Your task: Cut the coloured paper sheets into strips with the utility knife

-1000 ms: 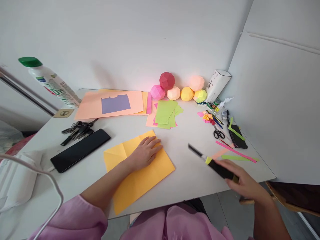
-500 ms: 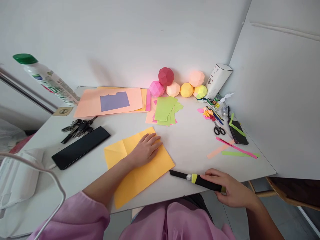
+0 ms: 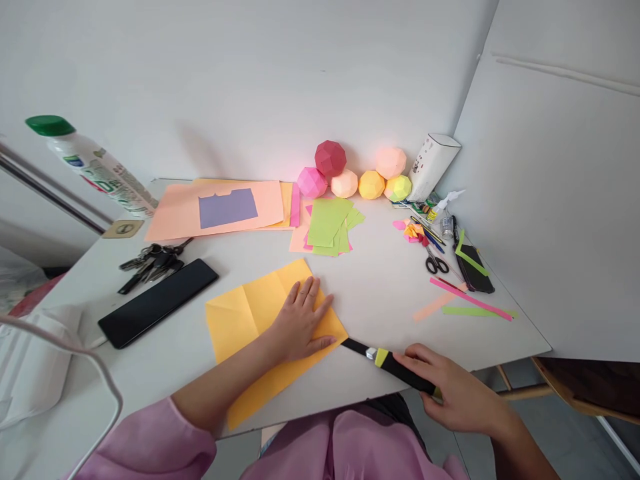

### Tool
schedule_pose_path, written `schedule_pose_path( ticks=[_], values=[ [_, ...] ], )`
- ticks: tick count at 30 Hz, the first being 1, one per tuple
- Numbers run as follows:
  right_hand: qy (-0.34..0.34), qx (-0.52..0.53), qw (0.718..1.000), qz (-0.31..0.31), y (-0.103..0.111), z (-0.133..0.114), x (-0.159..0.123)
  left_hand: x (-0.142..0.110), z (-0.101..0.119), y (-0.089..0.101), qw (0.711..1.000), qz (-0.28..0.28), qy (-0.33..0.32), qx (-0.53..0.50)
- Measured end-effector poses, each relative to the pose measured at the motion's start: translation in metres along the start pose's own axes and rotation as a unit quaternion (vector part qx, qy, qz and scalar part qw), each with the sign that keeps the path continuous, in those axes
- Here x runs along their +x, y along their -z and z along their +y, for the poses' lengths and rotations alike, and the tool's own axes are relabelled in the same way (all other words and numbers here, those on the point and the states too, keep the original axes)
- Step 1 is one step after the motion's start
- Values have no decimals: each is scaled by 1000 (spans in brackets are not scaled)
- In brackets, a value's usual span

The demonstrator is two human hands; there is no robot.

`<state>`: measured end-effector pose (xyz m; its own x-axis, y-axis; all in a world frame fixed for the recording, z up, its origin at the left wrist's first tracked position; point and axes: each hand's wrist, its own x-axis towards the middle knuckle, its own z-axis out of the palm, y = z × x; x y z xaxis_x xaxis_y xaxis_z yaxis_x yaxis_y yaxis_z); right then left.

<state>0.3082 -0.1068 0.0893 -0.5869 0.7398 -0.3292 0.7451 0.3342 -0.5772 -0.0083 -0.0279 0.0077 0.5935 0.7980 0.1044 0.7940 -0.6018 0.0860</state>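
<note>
A creased sheet of yellow-orange paper (image 3: 235, 333) lies slantwise on the white table in front of me. My left hand (image 3: 303, 323) rests flat on its right part, fingers and thumb spread. In my right hand (image 3: 445, 383) is a utility knife (image 3: 405, 372) with a black and lime-green handle, its dark blade extended. The blade's tip meets the paper's right corner; whether it is slipped under the sheet I cannot tell.
A black phone (image 3: 159, 303) and keys (image 3: 153, 263) lie on the left. Behind are coloured sheets (image 3: 173, 213), green paper pieces (image 3: 327, 223) and several paper balls (image 3: 330, 159). Scissors (image 3: 437, 265), paper strips (image 3: 473, 299) and a glue bottle (image 3: 440, 207) sit at the right.
The knife has moved slightly left and up, bringing its blade tip to the paper's corner. My left hand has shifted right and down, its thumb now spread toward that corner.
</note>
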Motion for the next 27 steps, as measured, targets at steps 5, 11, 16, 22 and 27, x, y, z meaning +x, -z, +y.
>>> schedule_pose_path(
  ticks=[5, 11, 16, 22, 27],
  values=[
    [-15, -20, 1000, -3, -3, -6, 1, -2, 1, -6, 1000, -7, -8, 14],
    [-9, -21, 1000, -13, -6, -11, 6, -2, 0, -7, 1000, -23, -14, 17],
    [7, -23, 1000, -20, -6, -13, 11, -1, 1, -4, 999, -32, -8, 7],
    [-8, -25, 999, -21, -1, -9, 8, -1, 2, -1, 999, -44, -10, 0],
    [-8, -21, 999, -27, 0, -9, 8, -1, 2, -2, 999, -42, -9, -3]
  ],
)
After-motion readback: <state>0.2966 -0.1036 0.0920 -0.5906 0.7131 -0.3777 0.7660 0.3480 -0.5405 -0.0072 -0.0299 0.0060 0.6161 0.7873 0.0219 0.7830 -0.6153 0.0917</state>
